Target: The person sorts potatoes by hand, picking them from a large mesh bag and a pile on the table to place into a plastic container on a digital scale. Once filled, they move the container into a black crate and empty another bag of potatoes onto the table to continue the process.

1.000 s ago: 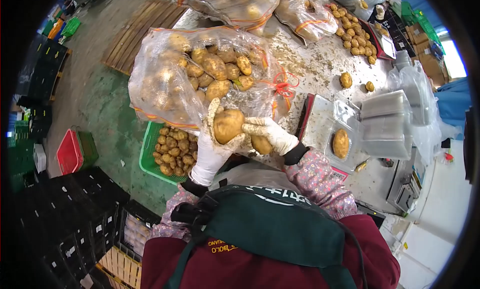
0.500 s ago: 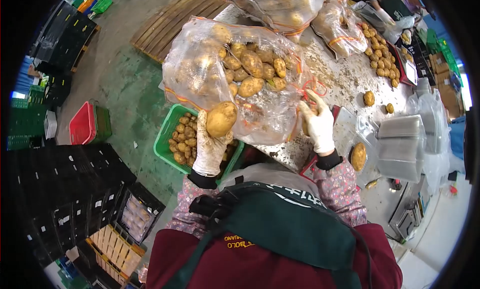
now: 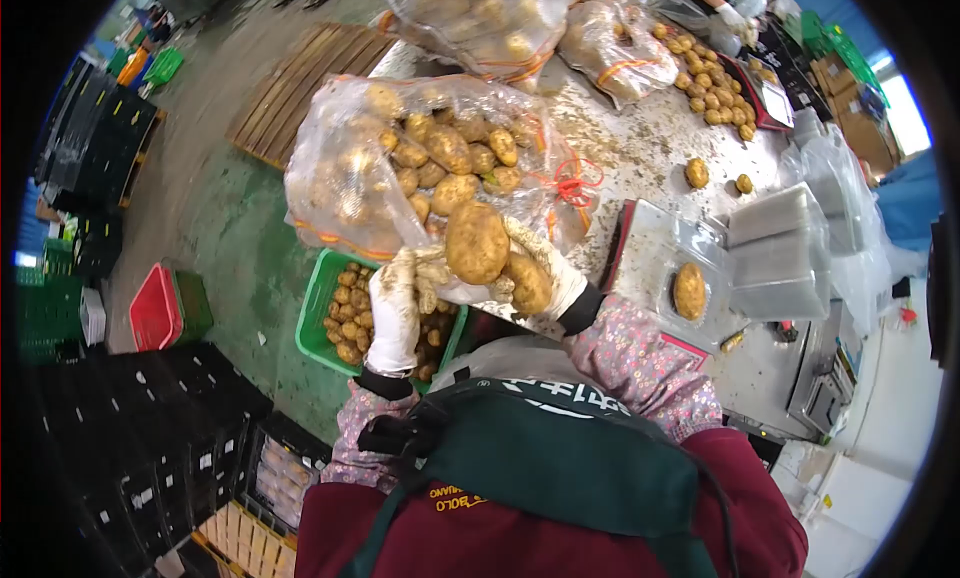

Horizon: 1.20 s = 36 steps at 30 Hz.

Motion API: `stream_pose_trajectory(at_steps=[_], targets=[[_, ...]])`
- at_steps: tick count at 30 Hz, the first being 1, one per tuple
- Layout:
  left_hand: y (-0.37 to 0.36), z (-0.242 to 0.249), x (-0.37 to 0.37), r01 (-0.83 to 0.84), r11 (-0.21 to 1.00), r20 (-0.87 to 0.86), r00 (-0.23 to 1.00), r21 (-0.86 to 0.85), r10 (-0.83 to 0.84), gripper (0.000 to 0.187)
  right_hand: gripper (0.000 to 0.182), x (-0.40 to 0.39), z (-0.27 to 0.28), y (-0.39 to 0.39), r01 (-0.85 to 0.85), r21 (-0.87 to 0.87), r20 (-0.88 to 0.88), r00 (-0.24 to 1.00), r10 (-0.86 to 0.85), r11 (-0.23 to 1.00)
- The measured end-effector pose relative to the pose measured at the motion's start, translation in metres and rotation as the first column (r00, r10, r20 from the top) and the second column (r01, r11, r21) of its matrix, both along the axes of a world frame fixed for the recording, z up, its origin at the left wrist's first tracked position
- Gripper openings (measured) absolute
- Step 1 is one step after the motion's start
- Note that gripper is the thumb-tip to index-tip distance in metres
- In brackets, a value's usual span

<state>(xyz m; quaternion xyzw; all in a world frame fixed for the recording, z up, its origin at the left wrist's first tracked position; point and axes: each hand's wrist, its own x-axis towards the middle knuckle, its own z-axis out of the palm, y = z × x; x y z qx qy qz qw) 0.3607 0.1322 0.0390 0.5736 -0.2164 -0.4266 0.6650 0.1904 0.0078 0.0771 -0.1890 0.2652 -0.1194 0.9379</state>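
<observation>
My two white-gloved hands are close together in front of an open clear plastic bag of potatoes [image 3: 330,168]. A large potato [image 3: 477,243] lies between them, with the fingers of my left hand [image 3: 398,303] against its left side. My right hand [image 3: 550,268] is wrapped round a second potato [image 3: 528,285], its upper fingers partly hidden behind the large one. Several dirt-marked potatoes [image 3: 447,150] show through the bag's opening, beside a red tie [image 3: 577,182]. Below my left hand stands a green crate [image 3: 312,323] holding smaller potatoes.
At right, one potato [image 3: 689,291] sits in a clear tray on a scale [image 3: 625,263], near stacked clear trays [image 3: 775,253]. More bags [image 3: 480,28] and a potato pile [image 3: 715,93] lie farther back. A co-worker's gloved hand [image 3: 735,20] is at the top right.
My right hand has left the red tie and moved left and down with its potato, towards my left hand. The large potato has shifted from my left palm to between both hands.
</observation>
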Motion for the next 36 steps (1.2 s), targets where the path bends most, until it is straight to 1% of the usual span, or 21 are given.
stream_pose_trajectory(at_steps=[1, 2, 6, 7, 9, 10, 13, 17, 18, 20, 21, 22, 23, 24, 25, 29, 31, 32, 33, 35, 36], targets=[[-0.004, 0.011, -0.003, 0.019, 1.000, 0.014, 1.000, -0.010, -0.019, 0.042, 0.048, -0.004, 0.016, 0.008, 0.224, 0.104, -0.047, 0.974, -0.220, 0.969], [-0.003, 0.006, 0.001, -0.025, 1.000, 0.098, 0.995, 0.004, 0.024, 0.045, 0.051, -0.024, -0.031, -0.005, 0.080, 0.284, 0.132, 0.984, -0.121, 0.955], [0.008, -0.015, 0.036, -0.325, 0.945, 0.540, 0.790, -0.032, 0.290, 0.026, 0.053, -0.067, -0.051, -0.017, 0.075, 0.295, 0.274, 0.948, -0.160, 0.953], [0.018, -0.029, 0.055, -0.378, 0.925, 0.550, 0.762, -0.051, 0.341, 0.028, 0.053, -0.080, -0.049, -0.019, 0.121, 0.288, 0.271, 0.941, -0.202, 0.950], [0.034, -0.034, 0.085, -0.511, 0.859, 0.758, 0.550, -0.026, 0.350, 0.036, 0.052, -0.111, -0.047, -0.021, 0.307, 0.216, 0.065, 0.943, -0.328, 0.927], [0.038, -0.045, 0.100, -0.583, 0.807, 0.787, 0.455, -0.090, 0.416, 0.039, 0.048, -0.123, -0.011, -0.017, 0.425, 0.049, -0.036, 0.905, -0.424, 0.904], [0.018, -0.026, 0.084, -0.576, 0.772, 0.845, 0.244, -0.268, 0.476, 0.040, 0.044, -0.205, -0.013, -0.022, 0.507, -0.106, -0.078, 0.853, -0.516, 0.855], [-0.041, 0.011, -0.003, -0.257, 0.912, 0.848, 0.354, -0.318, 0.396, 0.040, 0.041, -0.304, -0.009, -0.028, 0.532, -0.538, -0.110, 0.725, -0.680, 0.654], [-0.055, 0.009, -0.035, -0.162, 0.929, 0.697, 0.622, -0.332, 0.358, 0.040, 0.043, -0.309, 0.001, -0.026, 0.521, -0.631, -0.171, 0.630, -0.758, 0.575], [-0.083, 0.009, -0.090, 0.094, 0.959, 0.693, 0.710, -0.269, 0.125, 0.041, 0.054, -0.330, 0.004, -0.023, 0.383, -0.759, -0.305, 0.507, -0.806, 0.527], [-0.092, 0.018, -0.120, 0.267, 0.949, 0.833, 0.553, -0.165, -0.011, 0.044, 0.054, -0.334, -0.014, -0.021, 0.390, -0.755, -0.304, 0.505, -0.808, 0.527], [-0.101, 0.014, -0.156, 0.376, 0.907, 0.786, 0.612, -0.193, -0.087, 0.046, 0.057, -0.338, -0.036, -0.018, 0.081, -0.908, -0.371, 0.300, -0.879, 0.411], [-0.115, 0.000, -0.184, 0.535, 0.825, 0.853, 0.504, -0.184, -0.137, 0.048, 0.060, -0.339, -0.049, -0.014, -0.269, -0.911, -0.345, 0.083, -0.935, 0.312], [-0.123, 0.002, -0.216, 0.630, 0.756, 0.910, 0.398, -0.176, -0.120, 0.051, 0.064, -0.326, -0.036, -0.009, -0.466, -0.780, -0.440, -0.066, -0.896, 0.417], [-0.132, -0.012, -0.243, 0.701, 0.698, 0.944, 0.310, -0.148, -0.111, 0.052, 0.063, -0.327, -0.053, -0.007, -0.609, -0.741, -0.285, -0.097, -0.954, 0.283], [-0.168, -0.040, -0.316, 0.824, 0.548, 0.957, 0.024, 0.145, -0.290, 0.056, 0.047, -0.338, -0.044, 0.003, -0.403, -0.836, -0.389, -0.042, -0.920, 0.372], [-0.174, -0.044, -0.325, 0.806, 0.575, 0.972, -0.004, 0.142, -0.234, 0.062, 0.040, -0.354, -0.042, 0.007, -0.335, -0.842, -0.435, -0.045, -0.899, 0.424], [-0.176, -0.046, -0.322, 0.773, 0.599, 0.976, -0.125, 0.208, -0.178, 0.065, 0.035, -0.361, -0.039, 0.007, -0.033, -0.900, -0.435, 0.007, -0.900, 0.434], [-0.175, -0.045, -0.321, 0.751, 0.637, 0.984, -0.103, 0.174, -0.147, 0.056, 0.030, -0.367, -0.036, 0.006, 0.275, -0.868, -0.415, 0.056, -0.908, 0.413], [-0.171, -0.040, -0.315, 0.716, 0.655, 0.970, -0.145, 0.240, -0.196, 0.049, 0.034, -0.384, -0.031, 0.009, 0.557, -0.771, -0.273, 0.147, -0.951, 0.307], [-0.170, -0.041, -0.313, 0.724, 0.645, 0.969, -0.152, 0.245, -0.198, 0.049, 0.038, -0.412, -0.051, 0.007, 0.760, -0.544, -0.212, 0.288, -0.934, 0.357]])
